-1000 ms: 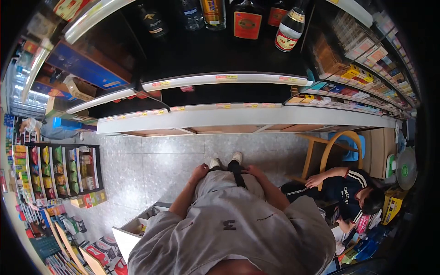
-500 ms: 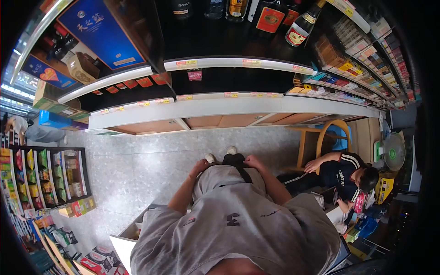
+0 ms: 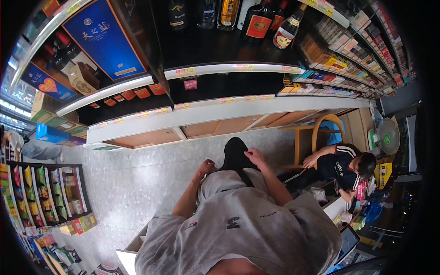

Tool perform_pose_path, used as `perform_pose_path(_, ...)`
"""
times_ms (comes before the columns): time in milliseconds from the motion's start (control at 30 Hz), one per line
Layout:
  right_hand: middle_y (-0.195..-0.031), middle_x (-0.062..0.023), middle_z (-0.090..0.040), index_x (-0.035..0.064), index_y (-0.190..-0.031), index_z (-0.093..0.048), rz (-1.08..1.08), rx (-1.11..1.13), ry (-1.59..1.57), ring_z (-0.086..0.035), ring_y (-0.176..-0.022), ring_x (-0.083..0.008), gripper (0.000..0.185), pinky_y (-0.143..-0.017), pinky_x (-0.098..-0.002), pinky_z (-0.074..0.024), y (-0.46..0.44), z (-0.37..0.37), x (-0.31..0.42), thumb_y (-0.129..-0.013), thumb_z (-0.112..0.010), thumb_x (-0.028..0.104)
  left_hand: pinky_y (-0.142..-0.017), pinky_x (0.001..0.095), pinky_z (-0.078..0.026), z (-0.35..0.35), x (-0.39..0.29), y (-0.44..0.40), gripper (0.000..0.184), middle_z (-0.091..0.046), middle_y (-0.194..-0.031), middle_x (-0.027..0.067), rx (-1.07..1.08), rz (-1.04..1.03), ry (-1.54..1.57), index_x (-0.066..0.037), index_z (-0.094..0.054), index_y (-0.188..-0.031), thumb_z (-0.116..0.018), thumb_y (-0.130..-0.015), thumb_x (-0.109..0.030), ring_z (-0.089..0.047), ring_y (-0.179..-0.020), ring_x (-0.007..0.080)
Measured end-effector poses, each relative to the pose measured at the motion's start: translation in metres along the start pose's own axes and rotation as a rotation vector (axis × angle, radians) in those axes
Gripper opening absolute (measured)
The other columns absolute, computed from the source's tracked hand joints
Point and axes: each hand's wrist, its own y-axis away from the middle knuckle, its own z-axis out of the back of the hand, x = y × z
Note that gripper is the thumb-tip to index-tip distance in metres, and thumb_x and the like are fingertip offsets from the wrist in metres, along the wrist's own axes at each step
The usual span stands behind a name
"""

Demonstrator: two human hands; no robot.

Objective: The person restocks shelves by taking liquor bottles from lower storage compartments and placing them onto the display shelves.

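In front of my waist a black bag-like thing (image 3: 234, 153) with a dark strap stands out over the floor; its exact kind does not show. My right hand (image 3: 255, 157) has its fingers closed on the right edge of it. My left hand (image 3: 206, 167) is to the left, a little apart from the black thing, by my grey trousers (image 3: 220, 179). Its fingers are curled, and anything in them is too small or hidden to make out. My grey shirt (image 3: 233, 206) fills the lower middle of the view.
Ahead stands a long shelf unit (image 3: 233, 66) with bottles, boxed liquor and cigarette packs. A wooden chair (image 3: 298, 142) and a seated person (image 3: 341, 167) are on my right. A snack rack (image 3: 43, 192) stands left, with another person (image 3: 36, 149) behind it. An open drawer (image 3: 130, 259) is at lower left.
The black thing has come up and forward, showing more of itself and covering my shoes. My left hand has shifted slightly right, and my right hand has moved up a little with the black thing.
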Motion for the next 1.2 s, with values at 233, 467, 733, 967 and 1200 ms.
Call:
perform_pose_path(233, -0.092, -0.0078, -0.074, 0.0026, -0.104, -0.071, -0.044, 0.207, -0.373, -0.070, -0.088, -0.0177, 0.025, -0.079, -0.0323, -0.0545, -0.026, 0.002, 0.035, -0.094, -0.072, 0.025, -0.077, 0.0304, -0.053, 0.022, -0.078, -0.010, 0.029, -0.071, -0.103, 0.0059, -0.038, -0.132, -0.019, -0.010, -0.064, -0.120, -0.062, -0.101, -0.032, -0.067, -0.091, 0.0149)
perform_pose_path(467, -0.094, -0.0059, -0.072, 0.0045, -0.107, -0.069, 0.320, -0.031, -0.456, -0.068, -0.087, -0.0137, 0.020, -0.082, -0.0296, -0.0546, -0.129, 0.070, 0.132, -0.096, -0.070, 0.022, -0.082, 0.0308, -0.053, 0.048, -0.245, -0.051, 0.025, -0.069, -0.105, 0.0045, -0.120, -0.555, -0.099, -0.009, -0.063, -0.122, -0.060, -0.103, -0.025, -0.066, -0.096, 0.0153)
perform_pose_path(733, -0.125, -0.0212, -0.064, 0.0033, -0.126, -0.061, 0.529, -0.302, -0.368, -0.062, -0.115, -0.0424, 0.045, -0.096, -0.0484, -0.0501, -0.281, 0.104, 0.200, -0.090, -0.074, 0.027, -0.093, 0.0353, -0.051, 0.060, -0.381, -0.162, 0.029, -0.069, -0.114, 0.0110, -0.551, -1.018, -0.702, -0.003, -0.066, -0.121, -0.071, -0.096, -0.016, -0.060, -0.107, 0.0173)
perform_pose_path(967, -0.131, -0.0215, -0.063, 0.0085, -0.124, -0.066, 0.495, -0.413, -0.127, -0.053, -0.130, -0.0403, 0.033, -0.110, -0.0498, -0.0423, -0.333, 0.103, 0.205, -0.097, -0.061, 0.026, -0.103, 0.0435, -0.048, 0.069, -0.375, -0.226, 0.032, -0.065, -0.127, 0.0124, -0.572, -0.945, -0.390, -0.005, -0.064, -0.126, -0.063, -0.101, -0.024, -0.060, -0.116, 0.0267)
perform_pose_path(1200, -0.131, -0.0213, -0.063, 0.0083, -0.124, -0.066, 0.476, -0.331, -0.121, -0.053, -0.131, -0.0400, 0.033, -0.110, -0.0498, -0.0420, -0.365, 0.097, 0.200, -0.097, -0.060, 0.025, -0.101, 0.0446, -0.049, 0.069, -0.384, -0.225, 0.032, -0.065, -0.127, 0.0121, -0.618, -0.876, -0.555, -0.005, -0.064, -0.126, -0.061, -0.101, -0.026, -0.061, -0.116, 0.0274)
